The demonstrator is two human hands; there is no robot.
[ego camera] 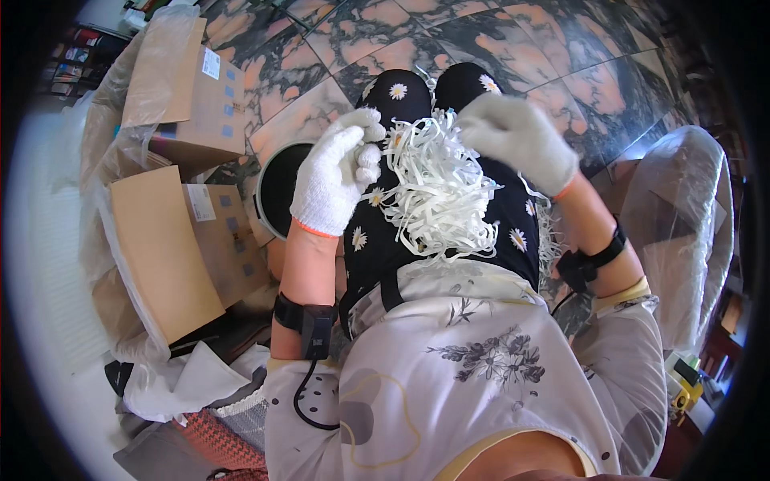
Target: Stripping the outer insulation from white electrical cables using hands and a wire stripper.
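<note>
A tangled heap of thin white strips lies on my lap, over black trousers printed with daisies. Some strip ends at the top and right of the heap look bluish. My left hand, in a white knit glove with an orange cuff edge, hovers at the heap's left side. Its fingers are curled, and whether anything is between them is hidden. At the upper right of the heap, my right hand wears a matching glove. Its fingers bend down toward the strips and are blurred, so a grip cannot be made out.
A dark-interior bucket stands on the marble-patterned floor by my left forearm. Two open cardboard boxes with plastic liners are on the left. A clear plastic bag stands at right. More white strips hang beside my right thigh.
</note>
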